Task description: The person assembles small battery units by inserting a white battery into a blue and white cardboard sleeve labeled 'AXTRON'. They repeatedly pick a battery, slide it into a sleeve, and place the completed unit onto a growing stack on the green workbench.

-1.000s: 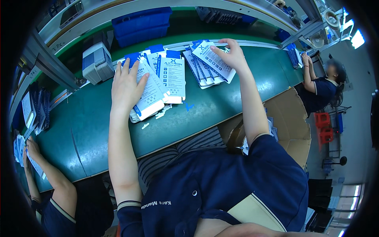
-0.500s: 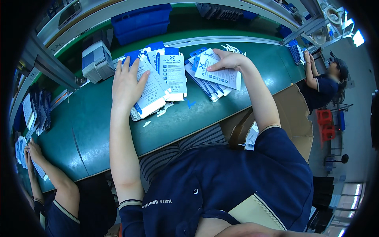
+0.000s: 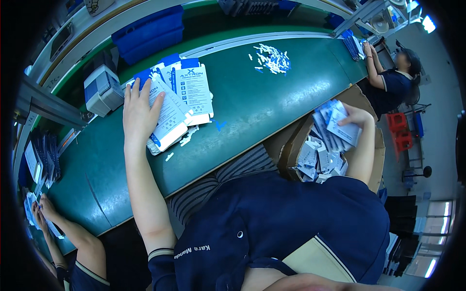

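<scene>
My left hand (image 3: 141, 109) lies with fingers spread on a pile of flat white-and-blue cardboard packages (image 3: 171, 119) on the green bench. A second pile of the same packages (image 3: 193, 87) lies against it, just to the right. Off the bench's near edge, my right hand (image 3: 355, 120) grips a small fanned stack of flat packages (image 3: 333, 123), blurred by motion. That stack is above an open brown cardboard box (image 3: 290, 157), in which many similar packages (image 3: 315, 160) lie jumbled.
White and blue scraps (image 3: 273, 59) are heaped on the far side of the green bench (image 3: 252, 106). A blue bin (image 3: 148, 34) and a grey-white box (image 3: 103, 89) stand at the back left. Co-workers sit at both ends, one at right (image 3: 398, 87).
My right hand has carried its stack of packages from the bench to the right, over the box. The scrap heap behind is now uncovered. My left hand stays on its pile.
</scene>
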A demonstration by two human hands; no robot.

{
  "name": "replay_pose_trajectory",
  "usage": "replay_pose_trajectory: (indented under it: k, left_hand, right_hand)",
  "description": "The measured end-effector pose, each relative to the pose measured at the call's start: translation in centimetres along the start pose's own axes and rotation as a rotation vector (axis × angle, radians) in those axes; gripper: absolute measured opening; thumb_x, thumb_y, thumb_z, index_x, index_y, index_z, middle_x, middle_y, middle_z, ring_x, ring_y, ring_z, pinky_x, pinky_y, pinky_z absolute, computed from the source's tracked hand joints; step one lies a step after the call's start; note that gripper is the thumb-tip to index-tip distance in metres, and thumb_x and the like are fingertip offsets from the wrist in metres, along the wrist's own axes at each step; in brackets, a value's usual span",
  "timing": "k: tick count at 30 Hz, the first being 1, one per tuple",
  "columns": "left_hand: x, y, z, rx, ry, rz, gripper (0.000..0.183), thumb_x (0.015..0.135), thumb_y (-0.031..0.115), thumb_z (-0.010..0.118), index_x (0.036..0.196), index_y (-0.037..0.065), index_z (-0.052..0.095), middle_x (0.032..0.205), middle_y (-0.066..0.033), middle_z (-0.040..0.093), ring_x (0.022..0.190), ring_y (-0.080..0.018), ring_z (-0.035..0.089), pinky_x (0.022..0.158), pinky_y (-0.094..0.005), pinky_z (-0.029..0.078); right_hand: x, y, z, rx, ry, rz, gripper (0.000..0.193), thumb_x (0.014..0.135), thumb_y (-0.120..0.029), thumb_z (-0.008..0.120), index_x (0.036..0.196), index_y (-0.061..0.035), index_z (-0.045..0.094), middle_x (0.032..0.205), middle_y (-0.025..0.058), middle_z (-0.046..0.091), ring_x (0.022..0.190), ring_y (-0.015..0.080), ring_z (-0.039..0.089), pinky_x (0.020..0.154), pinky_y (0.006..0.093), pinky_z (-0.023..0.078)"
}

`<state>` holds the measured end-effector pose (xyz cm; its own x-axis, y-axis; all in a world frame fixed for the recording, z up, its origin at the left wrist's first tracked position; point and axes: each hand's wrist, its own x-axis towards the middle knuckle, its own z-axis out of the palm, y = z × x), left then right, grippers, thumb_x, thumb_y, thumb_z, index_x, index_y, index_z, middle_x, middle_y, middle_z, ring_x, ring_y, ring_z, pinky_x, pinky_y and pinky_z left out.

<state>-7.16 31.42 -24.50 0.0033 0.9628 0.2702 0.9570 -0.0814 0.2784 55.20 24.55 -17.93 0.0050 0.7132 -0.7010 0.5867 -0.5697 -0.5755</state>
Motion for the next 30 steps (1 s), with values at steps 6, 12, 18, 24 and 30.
replay_pose_trajectory:
  k: [6,12,18,24,30]
  left_hand:
    - [0.4,0.8,0.1,0.003,-0.014,0.004,0.056,0.093,0.043,0.053,0.137,0.008,0.051,0.150,-0.0174,0.036,0.142,-0.0368,0.026,0.113,-0.0454,0.028]
    - [0.5,0.2,0.4,0.003,-0.004,0.028,0.057,0.093,0.045,0.052,0.137,0.008,0.052,0.150,-0.0180,0.037,0.141,-0.0392,0.027,0.113,-0.0469,0.028]
    - [0.6,0.3,0.3,-0.010,0.008,0.042,0.057,0.093,0.045,0.053,0.136,0.007,0.052,0.149,-0.0192,0.037,0.141,-0.0393,0.028,0.113,-0.0463,0.029]
    - [0.5,0.5,-0.1,-0.028,0.022,0.039,0.057,0.091,0.043,0.056,0.134,0.006,0.054,0.147,-0.0198,0.040,0.140,-0.0385,0.029,0.113,-0.0451,0.029]
    - [0.3,0.3,0.0,-0.028,0.031,0.047,0.056,0.091,0.041,0.056,0.134,0.005,0.053,0.147,-0.0214,0.039,0.140,-0.0404,0.029,0.113,-0.0452,0.028]
  right_hand:
    - [-3.6,9.0,-4.5,-0.704,0.247,0.752,0.072,0.066,-0.023,0.081,0.132,-0.0080,0.055,0.117,0.0136,0.065,0.103,0.0242,0.064,0.084,0.0390,0.051]
    - [0.6,2.4,1.2,-0.721,0.382,0.605,0.066,0.069,-0.022,0.076,0.130,-0.0084,0.058,0.110,0.0167,0.068,0.094,0.0267,0.069,0.072,0.0394,0.056]
    - [4.0,0.2,1.5,-0.842,0.472,0.275,0.068,0.070,-0.021,0.072,0.133,-0.0037,0.054,0.116,0.0234,0.065,0.104,0.0327,0.065,0.090,0.0361,0.051]
    - [2.8,-9.6,8.0,-0.846,0.399,0.030,0.065,0.079,-0.026,0.072,0.136,-0.0042,0.050,0.124,0.0213,0.061,0.115,0.0338,0.059,0.098,0.0376,0.047]
    - [2.8,-14.6,12.9,-0.983,0.282,-0.247,0.063,0.083,-0.026,0.067,0.140,-0.0089,0.046,0.120,0.0221,0.062,0.110,0.0354,0.061,0.096,0.0399,0.048]
